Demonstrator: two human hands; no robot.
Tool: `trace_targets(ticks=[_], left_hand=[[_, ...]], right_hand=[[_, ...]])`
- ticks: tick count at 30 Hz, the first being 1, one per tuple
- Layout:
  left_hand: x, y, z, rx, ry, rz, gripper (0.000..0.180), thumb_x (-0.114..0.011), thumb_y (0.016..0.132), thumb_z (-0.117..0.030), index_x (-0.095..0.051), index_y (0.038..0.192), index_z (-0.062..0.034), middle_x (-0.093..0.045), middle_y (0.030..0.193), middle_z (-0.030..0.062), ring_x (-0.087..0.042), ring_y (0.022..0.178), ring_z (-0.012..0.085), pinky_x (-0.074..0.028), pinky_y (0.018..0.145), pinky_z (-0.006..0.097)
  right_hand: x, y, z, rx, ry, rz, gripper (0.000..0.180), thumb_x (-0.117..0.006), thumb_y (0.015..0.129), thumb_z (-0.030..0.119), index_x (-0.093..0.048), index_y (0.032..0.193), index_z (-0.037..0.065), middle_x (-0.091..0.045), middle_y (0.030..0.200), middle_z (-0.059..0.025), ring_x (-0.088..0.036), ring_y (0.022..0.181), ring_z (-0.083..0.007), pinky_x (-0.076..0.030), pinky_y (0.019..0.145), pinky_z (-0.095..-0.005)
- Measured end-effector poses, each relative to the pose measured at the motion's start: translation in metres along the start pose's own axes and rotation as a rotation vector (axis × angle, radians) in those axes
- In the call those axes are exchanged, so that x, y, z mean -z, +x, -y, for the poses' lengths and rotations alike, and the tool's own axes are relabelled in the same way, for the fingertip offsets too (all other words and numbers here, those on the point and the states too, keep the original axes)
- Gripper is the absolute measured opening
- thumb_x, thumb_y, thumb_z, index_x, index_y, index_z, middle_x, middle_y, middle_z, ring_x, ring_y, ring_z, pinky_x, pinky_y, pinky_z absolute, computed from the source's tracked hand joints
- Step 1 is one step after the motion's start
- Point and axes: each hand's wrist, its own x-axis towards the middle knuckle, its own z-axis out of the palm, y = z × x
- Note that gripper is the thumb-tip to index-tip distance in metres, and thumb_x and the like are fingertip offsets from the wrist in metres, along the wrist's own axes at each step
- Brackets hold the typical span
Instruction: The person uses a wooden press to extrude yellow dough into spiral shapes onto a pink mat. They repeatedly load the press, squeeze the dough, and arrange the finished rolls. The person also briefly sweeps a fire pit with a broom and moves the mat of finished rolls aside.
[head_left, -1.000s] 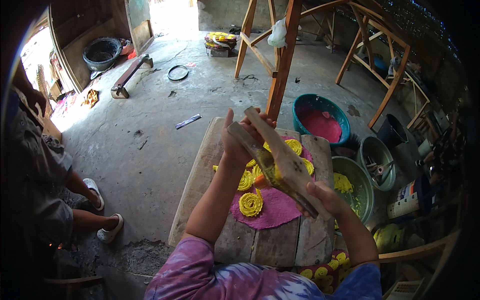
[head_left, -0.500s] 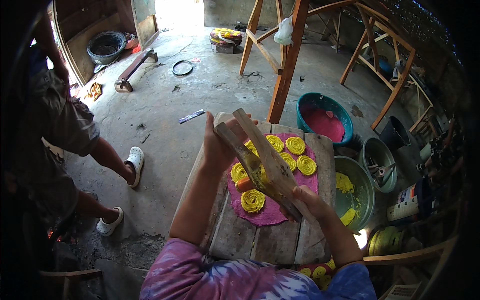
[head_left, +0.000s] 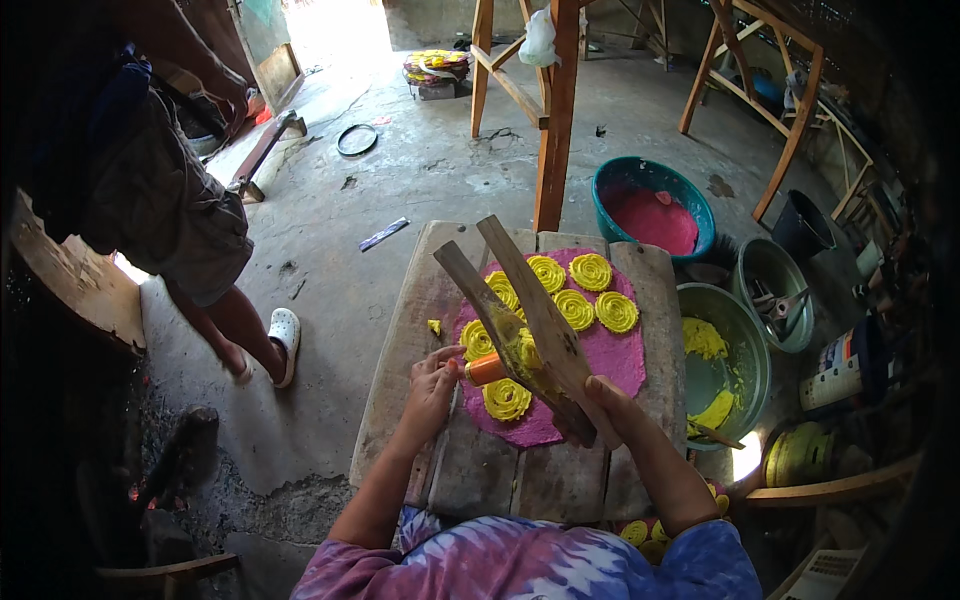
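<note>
Rn the R hand (head_left: 622, 412) has fingers closed tight on the lower end of a two-plank wooden tool (head_left: 547, 325), slanted over the table (head_left: 400, 330), its orange tube (head_left: 487, 369) pointing L; L hand (head_left: 430, 388) is at the tube's end, fingers part-curled, can't tell if touching. Below, a pink sheet (head_left: 625, 360) w/ yellow coils (head_left: 507, 399) lies on the table, & a green basin (head_left: 707, 378) w/ yellow paste (head_left: 703, 338) sits R of it.
</note>
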Motion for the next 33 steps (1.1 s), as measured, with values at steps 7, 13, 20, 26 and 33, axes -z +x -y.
trace_targets(ticks=[7, 13, 20, 26, 33], left_hand=[[-0.012, -0.014, -0.013, -0.113, 0.336, -0.087, 0.012, -0.067, 0.083, -0.019, -0.074, 0.093, -0.0147, -0.057, 0.127, 0.0022, -0.045, 0.112, 0.0281, -0.034, 0.096, 0.040], [-0.022, -0.022, -0.014, -0.224, 0.537, -0.018, 0.012, -0.070, 0.080, -0.019, -0.074, 0.091, -0.0178, -0.056, 0.127, -0.0009, -0.046, 0.113, 0.0295, -0.034, 0.095, 0.043], [-0.026, -0.020, -0.024, -0.138, 0.640, 0.021, 0.020, -0.074, 0.077, -0.024, -0.071, 0.096, -0.0183, -0.054, 0.129, 0.0011, -0.045, 0.117, 0.0289, -0.033, 0.099, 0.043], [0.019, 0.061, -0.050, -0.194, -0.642, -0.022, 0.067, -0.056, 0.090, -0.052, -0.044, 0.136, -0.0045, -0.043, 0.142, 0.0168, -0.042, 0.129, 0.0309, -0.032, 0.109, 0.042], [0.003, 0.147, -0.146, -0.138, -1.653, 0.600, 0.084, -0.032, 0.092, -0.068, -0.034, 0.143, -0.0014, -0.051, 0.133, 0.0199, -0.048, 0.125, 0.0311, -0.031, 0.111, 0.048]], right_hand=[[0.014, -0.008, -0.005, 0.022, 0.133, -0.060, 0.076, -0.049, 0.085, 0.070, -0.055, 0.109, -0.003, -0.063, 0.078, -0.0135, -0.063, 0.060, -0.0193, -0.050, 0.051, -0.0300], [0.030, -0.011, -0.011, 0.069, 0.200, -0.011, 0.077, -0.048, 0.087, 0.068, -0.048, 0.122, -0.001, -0.062, 0.087, -0.0160, -0.063, 0.066, -0.0214, -0.052, 0.058, -0.0324], [0.039, -0.010, -0.017, 0.084, 0.218, 0.037, 0.076, -0.049, 0.087, 0.066, -0.047, 0.124, 0.000, -0.062, 0.088, -0.0160, -0.062, 0.069, -0.0213, -0.051, 0.060, -0.0325], [0.013, -0.027, 0.010, 0.081, 0.186, -0.064, 0.075, -0.049, 0.086, 0.068, -0.054, 0.111, -0.003, -0.063, 0.081, -0.0141, -0.062, 0.063, -0.0204, -0.052, 0.056, -0.0309], [0.022, -0.051, 0.063, -0.141, 0.020, 0.027, 0.080, -0.041, 0.088, 0.071, -0.051, 0.119, -0.001, -0.066, 0.082, -0.0156, -0.065, 0.064, -0.0194, -0.053, 0.057, -0.0293]])
